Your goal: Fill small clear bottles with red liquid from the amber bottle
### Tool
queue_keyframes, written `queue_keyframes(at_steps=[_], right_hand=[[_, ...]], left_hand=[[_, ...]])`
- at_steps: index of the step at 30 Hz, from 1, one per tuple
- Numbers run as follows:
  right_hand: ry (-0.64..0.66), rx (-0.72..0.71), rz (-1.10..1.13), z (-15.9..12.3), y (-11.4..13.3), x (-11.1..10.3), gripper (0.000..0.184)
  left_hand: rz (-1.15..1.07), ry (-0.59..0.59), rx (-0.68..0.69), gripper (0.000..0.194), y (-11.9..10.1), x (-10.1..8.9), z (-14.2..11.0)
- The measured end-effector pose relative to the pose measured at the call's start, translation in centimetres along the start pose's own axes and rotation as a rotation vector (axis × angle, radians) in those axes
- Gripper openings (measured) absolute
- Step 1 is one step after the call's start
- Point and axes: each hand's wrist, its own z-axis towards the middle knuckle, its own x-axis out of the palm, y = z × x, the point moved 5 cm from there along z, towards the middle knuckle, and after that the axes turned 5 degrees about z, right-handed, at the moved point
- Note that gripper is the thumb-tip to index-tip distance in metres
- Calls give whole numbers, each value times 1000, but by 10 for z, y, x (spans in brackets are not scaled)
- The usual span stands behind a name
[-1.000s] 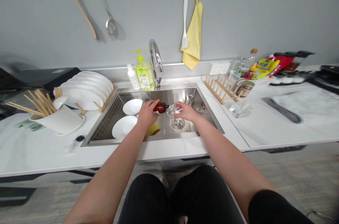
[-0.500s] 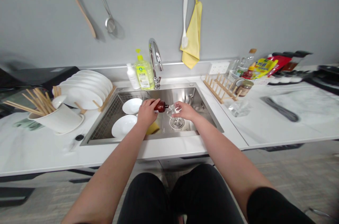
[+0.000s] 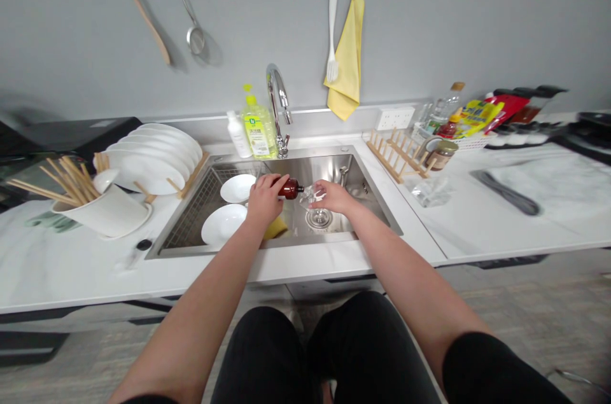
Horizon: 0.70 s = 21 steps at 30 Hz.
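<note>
My left hand (image 3: 265,200) is shut around a small amber-brown bottle (image 3: 289,188), which lies on its side with its dark cap toward the right. My right hand (image 3: 333,196) holds a small clear container (image 3: 309,195), glass or plastic, close to that cap. Both hands are over a stainless steel sink (image 3: 329,168). Under my left hand lies a yellow sponge (image 3: 275,228), partly hidden, and two white plates (image 3: 223,225) rest to its left. The sink drain (image 3: 319,218) is below my right hand.
Behind the sink stand a chrome faucet (image 3: 278,98) and a yellow dish soap bottle (image 3: 258,128). White plates in a rack (image 3: 147,162) and a white chopstick holder (image 3: 105,212) are on the left counter. A wooden rack (image 3: 398,156) stands on the right.
The amber-brown bottle has levelled slightly in my left hand. Both hands have stayed close together over the sink, and the whole view has drifted a little upward.
</note>
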Motion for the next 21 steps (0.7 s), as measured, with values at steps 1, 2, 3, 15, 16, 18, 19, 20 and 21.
queue_keyframes(at_steps=[1, 2, 3, 15, 16, 18, 19, 20, 21], right_hand=[[-4, 3, -5, 0, 0, 0, 72], [-8, 6, -12, 0, 0, 0, 74], [-10, 8, -19, 0, 0, 0, 74], [14, -2, -66, -2, 5, -1, 61], [17, -4, -67, -3, 5, -1, 60], [23, -8, -70, -3, 6, 0, 59], [25, -8, -71, -3, 6, 0, 58], [27, -7, -73, -3, 7, 0, 57], [29, -4, -75, -3, 7, 0, 57]], left_hand=[[3, 0, -1, 79, -1, -1, 0], [5, 1, -2, 80, -1, -1, 0], [8, 2, -4, 80, -2, -2, 0], [36, -6, 25, 79, -6, -5, -2], [38, -8, 28, 79, -6, -5, -2], [42, -9, 32, 79, -7, -5, -1], [44, -9, 32, 79, -7, -6, -1], [46, -8, 32, 78, -7, -6, -1], [48, -7, 33, 77, -8, -6, -1]])
